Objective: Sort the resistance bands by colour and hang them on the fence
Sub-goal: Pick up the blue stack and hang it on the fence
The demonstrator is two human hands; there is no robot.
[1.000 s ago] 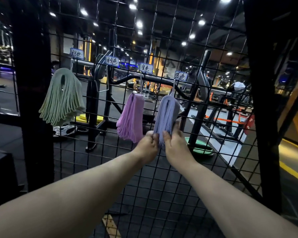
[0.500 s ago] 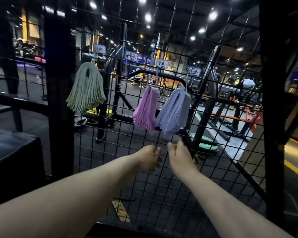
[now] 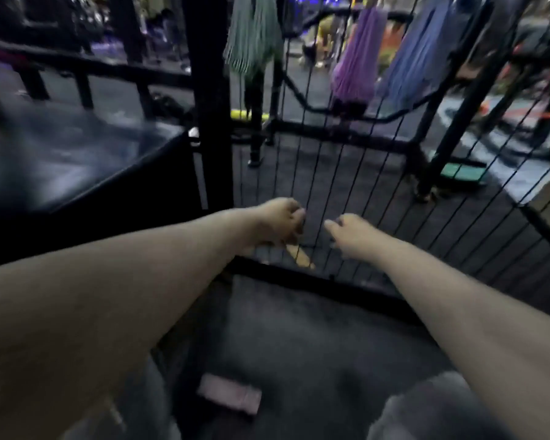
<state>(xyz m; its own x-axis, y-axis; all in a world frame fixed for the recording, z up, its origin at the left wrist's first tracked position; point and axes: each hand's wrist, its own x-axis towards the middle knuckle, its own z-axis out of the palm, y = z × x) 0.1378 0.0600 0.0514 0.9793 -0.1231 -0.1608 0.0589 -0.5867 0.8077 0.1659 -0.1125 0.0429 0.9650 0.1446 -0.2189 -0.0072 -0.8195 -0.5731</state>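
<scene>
Three bundles of resistance bands hang on the black wire fence (image 3: 356,173) at the top of the blurred head view: a green bundle (image 3: 251,36), a pink-purple bundle (image 3: 356,58) and a blue-lilac bundle (image 3: 416,58). My left hand (image 3: 280,222) and my right hand (image 3: 350,231) hover low in front of the fence, well below the bundles. Both have loosely curled fingers and hold nothing. A pink band (image 3: 231,396) lies flat on the floor near my knees.
A black padded box (image 3: 77,160) stands at the left beside a thick black post (image 3: 208,100). Gym machines and a green plate (image 3: 464,173) are behind the fence. Dark carpet covers the floor in front of the fence's bottom rail.
Both hands have let go of the blue-lilac bundle and dropped down away from it. The view has tilted downward, bringing the floor and the pink band into sight.
</scene>
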